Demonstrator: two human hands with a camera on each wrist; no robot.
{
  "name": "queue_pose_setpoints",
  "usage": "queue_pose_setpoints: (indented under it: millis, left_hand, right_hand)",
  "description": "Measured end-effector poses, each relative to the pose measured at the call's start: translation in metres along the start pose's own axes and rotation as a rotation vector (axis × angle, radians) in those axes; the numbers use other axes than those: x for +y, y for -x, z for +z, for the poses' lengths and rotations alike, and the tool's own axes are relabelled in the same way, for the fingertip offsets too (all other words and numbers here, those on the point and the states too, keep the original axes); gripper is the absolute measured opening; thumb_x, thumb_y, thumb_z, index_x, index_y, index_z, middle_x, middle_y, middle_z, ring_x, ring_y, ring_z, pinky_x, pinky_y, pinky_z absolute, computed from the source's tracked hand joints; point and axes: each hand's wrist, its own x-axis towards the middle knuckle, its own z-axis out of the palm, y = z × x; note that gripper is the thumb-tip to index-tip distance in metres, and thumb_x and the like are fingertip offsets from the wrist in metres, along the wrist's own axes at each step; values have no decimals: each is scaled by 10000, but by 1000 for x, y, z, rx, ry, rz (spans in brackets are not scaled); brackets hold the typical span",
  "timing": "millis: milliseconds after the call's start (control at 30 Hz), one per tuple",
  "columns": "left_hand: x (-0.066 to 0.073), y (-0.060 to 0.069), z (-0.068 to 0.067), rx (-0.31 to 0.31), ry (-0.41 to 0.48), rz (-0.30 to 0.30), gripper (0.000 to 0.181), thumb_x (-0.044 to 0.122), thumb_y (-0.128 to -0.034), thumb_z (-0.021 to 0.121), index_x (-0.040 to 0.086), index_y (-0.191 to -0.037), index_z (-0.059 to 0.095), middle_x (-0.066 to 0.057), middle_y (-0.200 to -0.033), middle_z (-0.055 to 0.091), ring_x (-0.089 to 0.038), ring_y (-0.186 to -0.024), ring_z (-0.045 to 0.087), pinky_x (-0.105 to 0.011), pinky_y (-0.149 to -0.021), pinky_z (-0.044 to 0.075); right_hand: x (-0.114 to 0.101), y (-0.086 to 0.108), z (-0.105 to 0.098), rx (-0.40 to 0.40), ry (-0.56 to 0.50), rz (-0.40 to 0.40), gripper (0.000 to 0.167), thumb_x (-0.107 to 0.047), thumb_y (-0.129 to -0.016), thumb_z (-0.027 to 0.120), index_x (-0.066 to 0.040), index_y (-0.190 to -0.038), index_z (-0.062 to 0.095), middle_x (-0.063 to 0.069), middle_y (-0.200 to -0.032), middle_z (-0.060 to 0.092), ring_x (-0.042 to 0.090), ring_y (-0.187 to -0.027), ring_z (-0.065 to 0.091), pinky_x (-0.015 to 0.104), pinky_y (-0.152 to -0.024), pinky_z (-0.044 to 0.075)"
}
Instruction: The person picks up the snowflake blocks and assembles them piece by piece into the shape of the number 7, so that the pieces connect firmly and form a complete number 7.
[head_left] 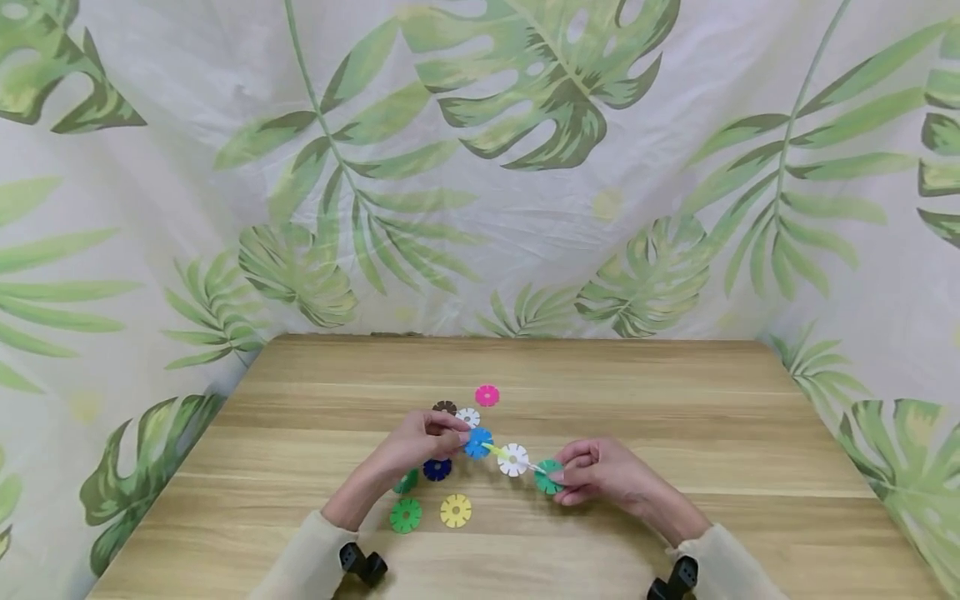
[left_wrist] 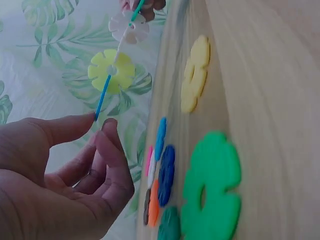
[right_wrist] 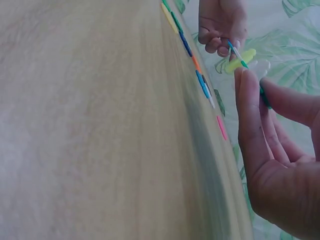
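A chain of notched flower-shaped plastic discs hangs in the air between both hands. In the head view it runs from a blue disc (head_left: 478,442) through a yellow disc (head_left: 492,451) seen edge-on and a white disc (head_left: 513,460) to a green disc (head_left: 550,477). My left hand (head_left: 420,442) pinches the blue end by its edge; my right hand (head_left: 607,477) pinches the green end between thumb and fingers. From the left wrist, the yellow disc (left_wrist: 112,71) faces the camera, with another white disc (left_wrist: 118,50) edge-on beyond it.
Loose discs lie on the wooden table (head_left: 675,400), mostly near and below the left hand: pink (head_left: 487,395), brown (head_left: 445,407), dark blue (head_left: 437,471), green (head_left: 406,516) and yellow (head_left: 456,511). An orange disc (left_wrist: 153,202) shows in the left wrist view. A leaf-patterned cloth (head_left: 540,250) hangs behind.
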Motion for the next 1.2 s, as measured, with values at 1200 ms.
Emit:
queue_pose_setpoints:
  millis: [1200]
  left_hand:
    - [-39,48,-59,-85,-454,98,391,186,-781,934,70,-1103,744,-44,-955,681,-195,-873,589,-209,-723,524]
  right_hand:
    - [-10,2,-25,90,-208,-95,69,41,-999,634,0,-1050,612,102,-992,780,206,-923,796,300,-875,656]
